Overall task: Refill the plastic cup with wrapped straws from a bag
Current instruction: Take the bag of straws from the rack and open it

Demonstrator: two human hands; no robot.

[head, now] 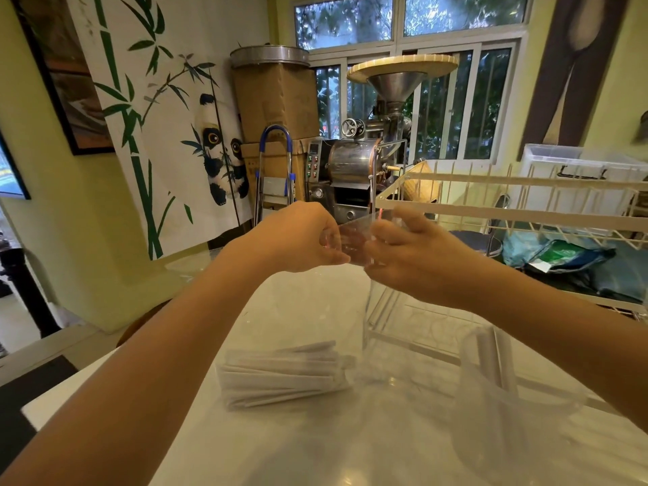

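My left hand (pixel 298 236) and my right hand (pixel 410 254) are raised above the table, and each pinches the top edge of a clear plastic bag (pixel 354 236). The bag hangs down between them, with a few white wrapped straws (pixel 384 308) showing in its lower part. On the white table lies a fanned pile of wrapped straws (pixel 280 377), below my left forearm. A clear plastic cup (pixel 491 398) stands at the right under my right forearm, blurred, with a few straws upright in it.
A white wire dish rack (pixel 526 212) stands on the table's far right side. Behind the table are a metal coffee roaster (pixel 361 159), cardboard boxes (pixel 277 100) and a folded step ladder (pixel 275 170). The table's left edge (pixel 70 387) drops to a dark floor.
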